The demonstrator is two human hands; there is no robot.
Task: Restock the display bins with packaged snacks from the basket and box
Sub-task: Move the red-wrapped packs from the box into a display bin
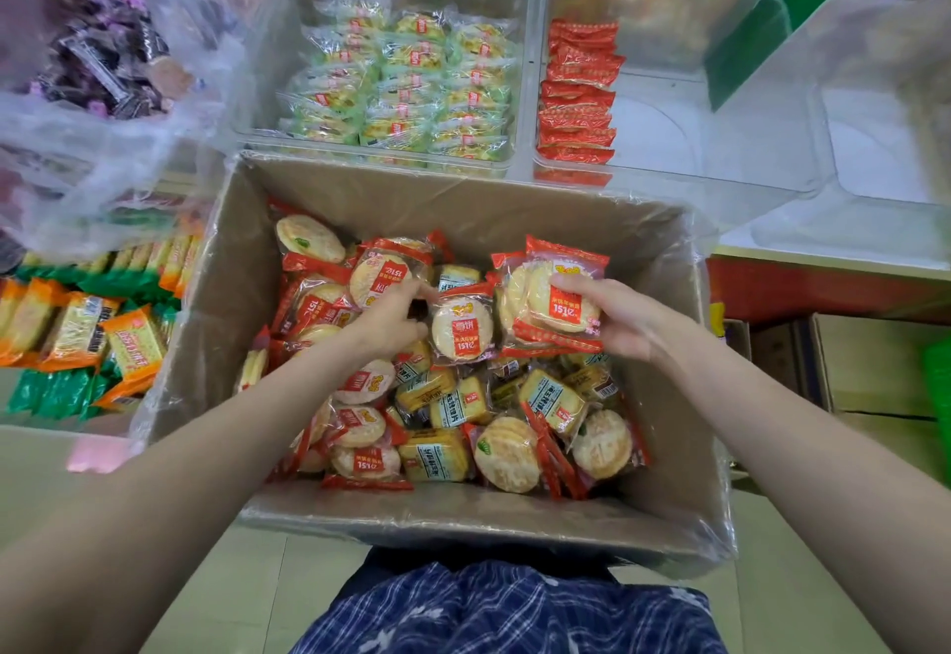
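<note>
A cardboard box (226, 303), lined with clear plastic, sits in front of the person and is partly filled with round rice crackers in red-edged wrappers and some yellow square biscuit packs (437, 455). The right hand (615, 316) grips a small stack of red rice-cracker packs (553, 301) above the right side of the box, thumb across the top pack's label. The left hand (393, 316) reaches into the middle of the box, its fingers curled among the packs and touching another round cracker pack (462, 329); I cannot tell whether it actually holds it. Beyond the box stand clear display bins: 1 (520, 62) holds rows of green-wrapped snacks, the next (720, 128) has a single column of red packs (579, 92) against its left wall.
</note>
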